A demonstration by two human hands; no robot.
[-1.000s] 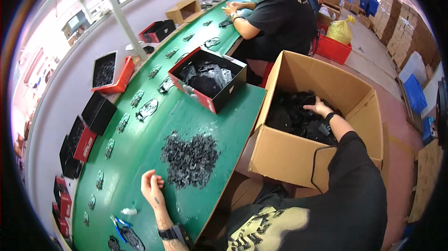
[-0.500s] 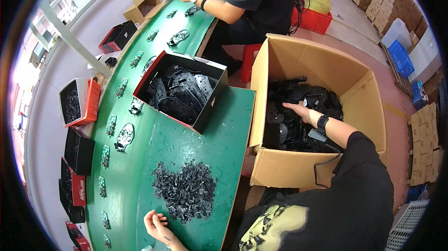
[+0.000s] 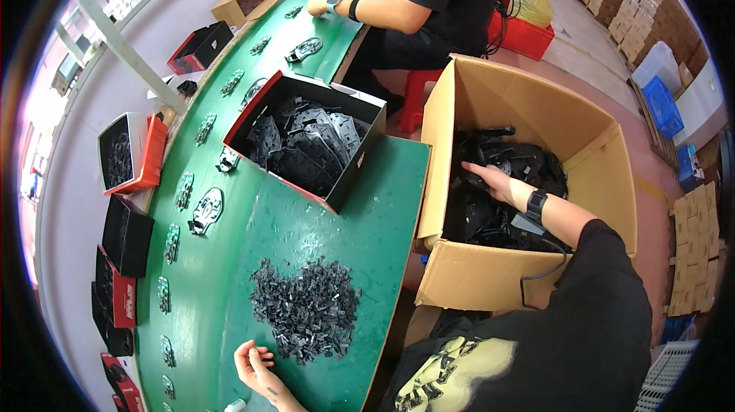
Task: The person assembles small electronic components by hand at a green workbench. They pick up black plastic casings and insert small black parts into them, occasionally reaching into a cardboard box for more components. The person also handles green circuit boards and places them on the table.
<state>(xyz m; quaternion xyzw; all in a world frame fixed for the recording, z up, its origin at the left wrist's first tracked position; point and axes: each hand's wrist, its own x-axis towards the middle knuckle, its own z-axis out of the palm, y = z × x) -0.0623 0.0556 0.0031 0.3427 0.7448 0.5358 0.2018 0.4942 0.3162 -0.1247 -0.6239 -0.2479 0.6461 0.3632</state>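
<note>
My right hand [image 3: 491, 182] is down inside a large cardboard box [image 3: 528, 94], over a heap of black plastic parts [image 3: 498, 217]. Its thumb side and a stretched-out finger show; the other fingers are partly hidden, and I see nothing held. A black band with a cable sits on that wrist. Beside a pile of small black plastic pieces [image 3: 310, 309], my left hand [image 3: 256, 366] rests on the green table with loosely bent fingers and nothing in it. A red and black box [image 3: 360, 155] of flat black plates stands beyond the pile.
A green conveyor belt [image 3: 237, 213] runs along the left, bearing circuit boards [image 3: 184, 191] and black mouse-shaped shells [image 3: 207, 211]. Boxes of black parts [image 3: 119, 155] line its far side. A co-worker [image 3: 452, 14] sits at the belt ahead, near a red stool [image 3: 419, 98].
The view has shifted slightly. My right hand is still in the cardboard box, and the black parts around it lie differently. My left hand has barely moved. The co-worker's hands have moved apart.
</note>
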